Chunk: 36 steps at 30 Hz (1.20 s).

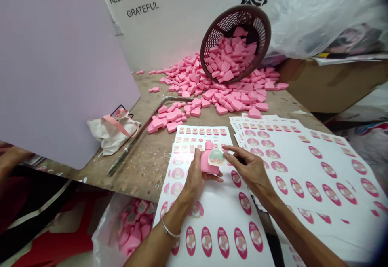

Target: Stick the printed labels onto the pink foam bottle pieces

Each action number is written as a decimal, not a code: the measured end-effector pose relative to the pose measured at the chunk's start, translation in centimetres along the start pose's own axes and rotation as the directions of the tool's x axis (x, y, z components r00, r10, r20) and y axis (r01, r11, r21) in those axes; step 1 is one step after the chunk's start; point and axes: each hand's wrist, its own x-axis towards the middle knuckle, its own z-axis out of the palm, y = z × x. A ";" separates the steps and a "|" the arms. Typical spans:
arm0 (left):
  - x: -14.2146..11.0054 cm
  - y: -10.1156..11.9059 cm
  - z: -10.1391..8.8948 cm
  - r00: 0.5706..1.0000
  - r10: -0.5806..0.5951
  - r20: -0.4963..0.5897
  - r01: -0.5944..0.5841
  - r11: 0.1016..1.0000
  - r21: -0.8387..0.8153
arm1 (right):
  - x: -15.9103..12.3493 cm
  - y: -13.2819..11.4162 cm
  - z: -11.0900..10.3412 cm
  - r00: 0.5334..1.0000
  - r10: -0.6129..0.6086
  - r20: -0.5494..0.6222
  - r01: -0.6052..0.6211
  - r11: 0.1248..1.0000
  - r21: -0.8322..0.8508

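My left hand [197, 174] is closed around a pink bottle-shaped piece [207, 164], its narrow neck pointing away from me. A pale green and white sticker [216, 157] lies over the right part of that piece. At the sticker's right edge, my right hand [250, 170] pinches it between thumb and forefinger. Both hands are above a white sticker sheet [218, 206] printed with pink oval and rounded labels. Part of the pink piece is hidden behind the sticker.
Many pink pieces [184, 77] are heaped at the back, spilling from a tipped brown basket [206, 42]. More sticker sheets [294, 162] spread to the right. A bag of pink pieces [133, 226] stands below the table edge. A lilac panel [60, 64], a white pouch [104, 135] and another person's arm [13, 159] are left.
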 end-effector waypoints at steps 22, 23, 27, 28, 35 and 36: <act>-1.0 0.9 0.4 0.999 -0.004 0.033 0.006 0.998 -0.058 | -1.4 -0.9 1.4 0.999 -0.033 -0.007 0.033 0.999 0.021; -1.0 0.9 0.4 0.999 -0.005 0.031 0.006 0.998 -0.060 | -1.4 -0.9 1.4 0.999 -0.037 -0.010 0.037 0.999 0.014; -1.1 0.8 0.3 0.999 -0.005 0.032 0.006 0.999 -0.053 | -1.4 -1.0 1.5 0.998 -0.054 -0.022 0.054 0.999 -0.002; -1.1 0.9 0.2 0.999 -0.003 0.035 0.005 0.999 -0.050 | -1.4 -1.0 1.5 0.998 -0.059 -0.025 0.059 0.998 -0.006; -1.4 1.1 0.2 0.995 0.051 0.088 -0.051 0.999 -0.003 | -1.4 -0.7 1.8 0.996 -0.071 -0.047 0.068 0.995 -0.066; -1.5 1.1 0.2 0.993 0.073 0.095 -0.076 0.997 0.025 | -1.3 -0.5 1.7 0.996 -0.082 -0.041 0.078 0.993 -0.090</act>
